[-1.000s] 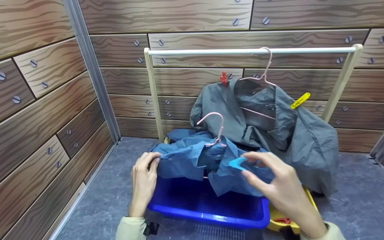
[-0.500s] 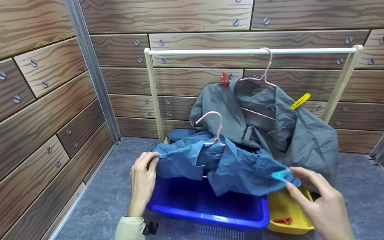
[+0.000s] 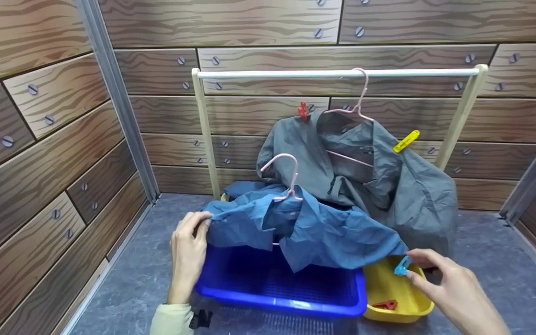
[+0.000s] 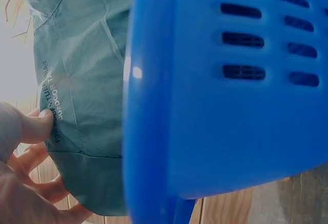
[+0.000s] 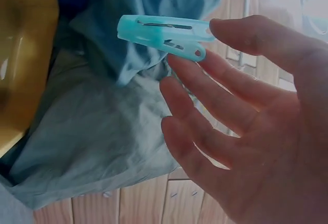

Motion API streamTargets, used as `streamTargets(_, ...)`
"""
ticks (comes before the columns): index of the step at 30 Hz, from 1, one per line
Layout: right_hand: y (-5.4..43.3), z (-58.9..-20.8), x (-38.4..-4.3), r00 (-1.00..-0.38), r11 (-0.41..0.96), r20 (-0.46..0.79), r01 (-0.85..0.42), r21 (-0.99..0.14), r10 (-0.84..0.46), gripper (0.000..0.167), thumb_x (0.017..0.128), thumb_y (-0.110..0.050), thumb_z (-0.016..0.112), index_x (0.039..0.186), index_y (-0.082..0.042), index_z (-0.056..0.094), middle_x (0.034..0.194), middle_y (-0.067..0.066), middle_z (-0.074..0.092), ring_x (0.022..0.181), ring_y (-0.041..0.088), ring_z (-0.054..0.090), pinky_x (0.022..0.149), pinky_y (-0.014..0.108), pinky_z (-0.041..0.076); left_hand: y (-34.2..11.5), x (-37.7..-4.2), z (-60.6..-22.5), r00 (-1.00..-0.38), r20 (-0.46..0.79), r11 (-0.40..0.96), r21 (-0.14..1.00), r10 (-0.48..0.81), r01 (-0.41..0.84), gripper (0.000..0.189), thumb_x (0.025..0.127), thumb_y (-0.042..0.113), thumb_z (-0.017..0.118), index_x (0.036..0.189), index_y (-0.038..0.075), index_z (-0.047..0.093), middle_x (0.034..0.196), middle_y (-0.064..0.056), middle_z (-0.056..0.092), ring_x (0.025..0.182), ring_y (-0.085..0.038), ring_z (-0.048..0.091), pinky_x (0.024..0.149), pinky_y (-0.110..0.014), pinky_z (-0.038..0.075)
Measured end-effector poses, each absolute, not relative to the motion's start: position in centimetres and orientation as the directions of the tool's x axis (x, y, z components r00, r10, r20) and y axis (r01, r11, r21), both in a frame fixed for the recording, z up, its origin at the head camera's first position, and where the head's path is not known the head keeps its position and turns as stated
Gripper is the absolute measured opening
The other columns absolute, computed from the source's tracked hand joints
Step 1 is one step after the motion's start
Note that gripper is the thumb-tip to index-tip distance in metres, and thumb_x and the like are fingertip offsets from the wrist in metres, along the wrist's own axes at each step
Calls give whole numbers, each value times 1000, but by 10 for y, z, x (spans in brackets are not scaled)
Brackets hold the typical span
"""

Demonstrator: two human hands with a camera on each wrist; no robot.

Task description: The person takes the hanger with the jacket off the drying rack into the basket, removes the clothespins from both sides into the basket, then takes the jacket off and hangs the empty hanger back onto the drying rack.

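A blue shirt on a pink hanger lies across the blue basket. My left hand pinches the shirt's left shoulder edge between thumb and fingers; in the left wrist view the thumb presses on cloth with printed letters. Over the yellow bin, my right hand pinches a light-blue clothespin between thumb and fingertips. That clothespin is apart from the shirt's right sleeve end, just below it in the head view. Its handles lie between the thumb and a finger in the right wrist view.
A grey shirt hangs by a pink hanger from the white rail, with a red clothespin and a yellow clothespin on its shoulders. The yellow bin holds a red clothespin. Wood-patterned walls surround the table.
My right hand has carried the light-blue clothespin rightward from the shirt's front, past the sleeve end, to above the yellow bin, turning it. My left hand keeps its hold. The view has shifted slightly.
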State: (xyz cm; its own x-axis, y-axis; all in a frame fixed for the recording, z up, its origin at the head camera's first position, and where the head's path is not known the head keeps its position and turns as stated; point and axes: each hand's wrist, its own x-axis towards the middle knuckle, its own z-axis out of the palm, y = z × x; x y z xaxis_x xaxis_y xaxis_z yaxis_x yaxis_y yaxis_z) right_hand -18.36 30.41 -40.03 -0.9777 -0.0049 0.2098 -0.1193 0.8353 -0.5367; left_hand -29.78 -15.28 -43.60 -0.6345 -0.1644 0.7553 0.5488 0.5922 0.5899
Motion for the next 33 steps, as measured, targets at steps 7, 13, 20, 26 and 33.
streamTargets(7, 313, -410, -198, -990, 810, 142, -94, -578, -13, 42, 91, -39, 70, 121, -11, 64, 111, 6, 68, 102, 28, 63, 80, 37, 51, -152, -297, -435, -636, 753, 604, 589, -170, 537, 10, 92, 6, 68, 97, 13, 74, 88, 7, 65, 83, -13, 57, 74, -27, 40)
streamTargets(13, 299, -411, -200, -963, 797, 268, -162, -582, 0, 46, 91, -36, 71, 126, -9, 62, 121, 10, 65, 109, 32, 60, 85, 45, 51, -152, -297, -436, -633, 755, 611, 585, -170, 534, 11, 92, 6, 68, 96, 14, 74, 88, 6, 66, 83, -14, 58, 74, -30, 41)
streamTargets(20, 262, -412, -204, -795, 785, 606, -361, -503, 22, 36, 83, -14, 80, 117, -10, 69, 114, 1, 67, 103, 18, 55, 86, 23, 37, -153, -298, -436, -629, 760, 607, 580, -162, 543, 10, 92, 7, 67, 96, 13, 74, 88, 2, 67, 84, -17, 59, 76, -31, 40)
streamTargets(26, 234, -409, -215, -743, 744, 667, -421, -518, 44, 37, 85, -15, 79, 120, -9, 67, 127, 2, 62, 116, 18, 50, 97, 20, 30, -152, -298, -437, -617, 771, 602, 571, -159, 558, 10, 92, 5, 67, 96, 12, 74, 89, 0, 68, 84, -19, 60, 77, -32, 40)
streamTargets(33, 200, -410, -233, -662, 694, 747, -508, -510, 65, 48, 82, -18, 81, 125, -5, 64, 131, 8, 60, 124, 27, 48, 106, 38, 29, -151, -297, -436, -609, 780, 601, 558, -145, 572, 11, 92, 5, 67, 96, 12, 74, 88, 0, 68, 83, -17, 59, 77, -32, 39)
